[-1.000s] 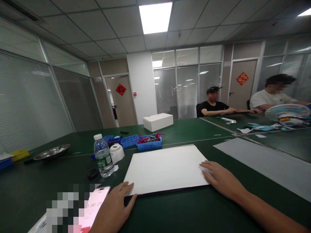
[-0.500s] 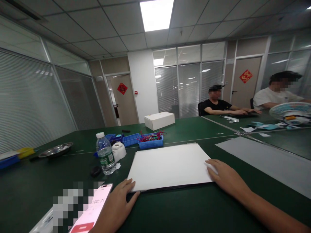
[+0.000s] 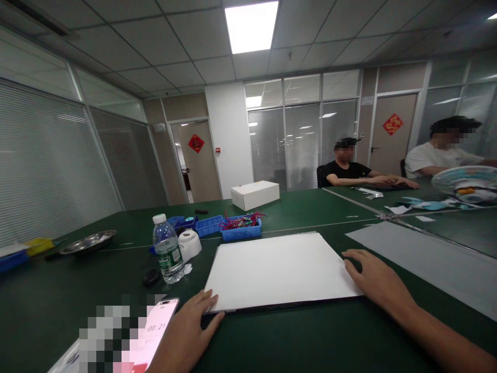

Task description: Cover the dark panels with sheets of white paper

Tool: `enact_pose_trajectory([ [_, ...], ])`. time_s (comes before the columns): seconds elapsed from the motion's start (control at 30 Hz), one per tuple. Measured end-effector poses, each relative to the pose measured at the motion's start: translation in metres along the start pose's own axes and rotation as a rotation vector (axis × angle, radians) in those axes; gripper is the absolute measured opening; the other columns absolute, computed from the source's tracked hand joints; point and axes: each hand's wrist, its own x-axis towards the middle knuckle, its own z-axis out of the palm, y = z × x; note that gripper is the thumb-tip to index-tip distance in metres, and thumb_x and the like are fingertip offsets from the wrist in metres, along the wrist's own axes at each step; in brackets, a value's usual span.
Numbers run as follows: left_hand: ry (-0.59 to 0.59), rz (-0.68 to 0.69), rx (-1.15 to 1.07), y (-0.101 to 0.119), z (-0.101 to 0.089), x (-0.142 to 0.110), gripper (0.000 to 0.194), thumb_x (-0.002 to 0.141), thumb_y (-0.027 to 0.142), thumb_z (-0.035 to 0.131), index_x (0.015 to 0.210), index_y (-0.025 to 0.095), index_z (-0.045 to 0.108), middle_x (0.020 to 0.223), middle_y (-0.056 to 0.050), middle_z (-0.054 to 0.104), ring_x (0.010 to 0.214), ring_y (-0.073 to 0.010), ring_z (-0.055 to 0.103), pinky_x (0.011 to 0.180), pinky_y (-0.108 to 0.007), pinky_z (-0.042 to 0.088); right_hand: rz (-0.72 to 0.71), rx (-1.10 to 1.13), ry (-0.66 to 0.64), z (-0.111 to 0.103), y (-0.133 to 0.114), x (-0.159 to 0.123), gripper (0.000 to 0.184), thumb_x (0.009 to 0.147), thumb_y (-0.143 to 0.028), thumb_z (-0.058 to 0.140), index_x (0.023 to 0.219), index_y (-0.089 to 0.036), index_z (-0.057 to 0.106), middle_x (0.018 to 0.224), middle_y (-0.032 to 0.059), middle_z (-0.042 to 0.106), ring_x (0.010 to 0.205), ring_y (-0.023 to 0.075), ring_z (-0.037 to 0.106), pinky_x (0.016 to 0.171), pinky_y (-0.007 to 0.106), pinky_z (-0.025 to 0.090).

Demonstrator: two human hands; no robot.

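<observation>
A white sheet of paper (image 3: pixel 279 272) lies flat in front of me, with a thin dark edge showing beneath its near side. My left hand (image 3: pixel 190 324) rests at its near left corner, fingertips on the paper and thumb stretched out just off the near edge. By the right edge of the sheet is my right hand (image 3: pixel 375 277), thumb and fingers spread apart, the thumb tip at the paper's border. Neither hand grips anything that I can see. Left of my left hand lies a lit phone (image 3: pixel 159 326) with a timer on its screen.
Beyond the sheet stand a water bottle (image 3: pixel 169 254), a white domed device (image 3: pixel 189 246) and a blue tray (image 3: pixel 241 234) of small red-wired parts. Farther back is a white box (image 3: pixel 255 195). A grey sheet (image 3: pixel 423 264) lies at right. Two people sit across the table.
My right hand has shifted right and opened away from the sheet's right edge. That edge, curled up before, now lies flatter and reaches farther right. My left hand has stayed at its corner.
</observation>
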Motion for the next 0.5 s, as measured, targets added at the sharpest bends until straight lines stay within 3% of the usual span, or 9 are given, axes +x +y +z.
enact_pose_trajectory([
  [0.17,-0.03,0.011,0.021,-0.001,0.001,0.0,0.05,0.087,0.057,0.053,0.125,0.029,0.071,0.145,-0.002,0.06,0.138,-0.0301,0.051,0.117,-0.049,0.038,0.128,-0.136,0.083,-0.011,0.069,0.017,0.071,0.09,-0.053,0.04,0.145,-0.009,0.048,0.151,0.0255,0.039,0.139,0.043,0.038,0.107,0.059,0.034],
  [0.27,-0.03,0.015,0.023,-0.001,-0.001,-0.001,0.05,0.087,0.056,0.053,0.125,0.029,0.071,0.144,-0.003,0.061,0.138,-0.0302,0.051,0.117,-0.049,0.039,0.258,-0.163,0.049,-0.013,0.105,0.018,0.074,0.088,-0.057,0.041,0.133,0.0,0.057,0.138,0.0392,0.045,0.127,0.05,0.048,0.091,0.063,0.04],
  [0.37,-0.027,0.017,0.027,-0.002,-0.002,-0.002,0.048,0.087,0.054,0.053,0.124,0.028,0.071,0.143,-0.003,0.061,0.137,-0.0302,0.052,0.116,-0.049,0.039,0.237,-0.131,-0.031,-0.011,0.116,0.018,0.061,0.088,-0.056,0.039,0.113,-0.008,0.07,0.118,0.0338,0.06,0.104,0.0423,0.063,0.079,0.056,0.045],
  [0.5,-0.029,0.02,0.033,-0.003,-0.001,-0.002,0.048,0.088,0.054,0.053,0.123,0.029,0.072,0.143,-0.003,0.062,0.137,-0.0296,0.052,0.116,-0.048,0.04,0.131,-0.081,-0.073,-0.01,0.103,0.016,0.047,0.089,-0.047,0.036,0.092,-0.018,0.073,0.098,0.0238,0.067,0.089,0.034,0.066,0.078,0.052,0.046],
])
